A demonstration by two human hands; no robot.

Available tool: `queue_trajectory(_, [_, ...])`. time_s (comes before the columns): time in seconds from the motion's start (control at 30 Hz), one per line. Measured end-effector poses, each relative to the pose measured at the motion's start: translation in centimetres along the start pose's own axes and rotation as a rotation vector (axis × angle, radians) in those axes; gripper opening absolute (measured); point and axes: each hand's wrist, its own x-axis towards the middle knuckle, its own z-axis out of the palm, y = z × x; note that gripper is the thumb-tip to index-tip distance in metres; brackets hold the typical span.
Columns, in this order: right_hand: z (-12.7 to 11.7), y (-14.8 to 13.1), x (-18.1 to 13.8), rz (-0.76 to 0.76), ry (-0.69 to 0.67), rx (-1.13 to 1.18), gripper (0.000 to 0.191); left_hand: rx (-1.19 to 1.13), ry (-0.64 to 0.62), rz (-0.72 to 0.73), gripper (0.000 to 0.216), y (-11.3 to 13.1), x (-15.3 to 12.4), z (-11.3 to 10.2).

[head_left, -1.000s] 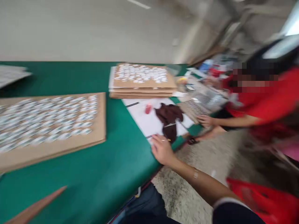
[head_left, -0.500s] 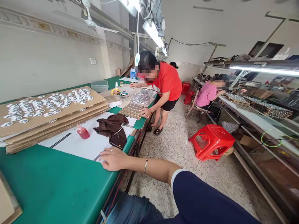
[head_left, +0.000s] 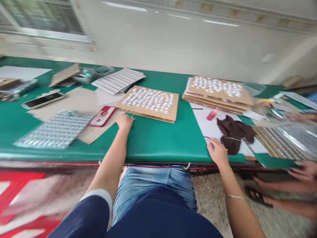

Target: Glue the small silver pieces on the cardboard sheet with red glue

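My left hand [head_left: 125, 122] lies at the near left corner of a cardboard sheet [head_left: 175, 109] bearing rows of small white round pieces [head_left: 151, 100]. Its thumb is held apart from the fingers; a small pale tip shows beside the thumb, too blurred to name. My right hand [head_left: 217, 150] rests, fingers loosely extended, on the near edge of a white paper sheet [head_left: 199, 120] and holds nothing. Just right of it is a crumpled dark brown cloth [head_left: 231, 127] with thin metal tweezers [head_left: 231, 138] across it. A small bottle of red liquid [head_left: 212, 114] stands farther back on the paper.
Stacked cardboard [head_left: 218, 102] with white pieces is at the back right. To the left lie a red-cased item [head_left: 102, 116], a phone [head_left: 44, 99], a bubbled plastic sheet [head_left: 55, 130] and a printed white sheet [head_left: 119, 81]. A co-worker's hand [head_left: 304, 170] is at the right edge.
The view has swung left and down to face the green table. My left hand has come into view by the cardboard, while my right hand stays on the white paper's edge.
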Motion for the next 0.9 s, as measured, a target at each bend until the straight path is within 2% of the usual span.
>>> queue_trajectory(0.03, [0.2,0.5,-0.3,-0.006,0.011,-0.011,0.036,0.009,0.023,-0.058,0.035,-1.0,0.3,0.2])
queue_trajectory(0.1, [0.4,1.3,-0.9,-0.012,0.031,-0.095,0.037,0.022,0.05,-0.116,0.034,-1.5,1.0,0.8])
queue_trajectory(0.23, [0.8,2.1,-1.5,-0.039,0.045,-0.161,0.039,0.051,0.054,-0.15,0.031,-1.1,2.0,1.6])
queue_trajectory(0.3, [1.0,2.2,-1.5,-0.047,0.046,-0.176,0.041,0.076,0.047,-0.157,0.03,-1.9,1.8,1.6])
queue_trajectory(0.5, [0.6,2.0,-1.7,-0.038,0.02,-0.189,0.045,0.159,0.018,-0.214,0.025,-8.3,-1.7,0.3])
queue_trajectory(0.57, [0.5,1.3,-1.0,0.007,0.01,-0.164,0.047,0.16,0.017,-0.23,0.024,-10.2,-2.8,-0.3])
queue_trajectory(0.63, [0.4,-0.2,0.6,0.101,-0.017,-0.099,0.046,0.132,0.024,-0.219,0.023,-11.2,-2.8,-1.0])
queue_trajectory(0.73, [1.1,-3.7,5.2,0.246,-0.107,0.094,0.042,0.031,0.044,-0.162,0.024,-10.8,0.6,-2.4])
queue_trajectory(0.83, [3.2,-7.4,11.3,0.295,-0.201,0.432,0.044,-0.101,0.068,-0.113,0.025,-9.0,7.0,-4.1])
queue_trajectory(0.9, [5.4,-8.9,15.4,0.427,-0.231,0.651,0.046,-0.176,0.084,-0.118,0.028,-7.6,11.4,-5.0])
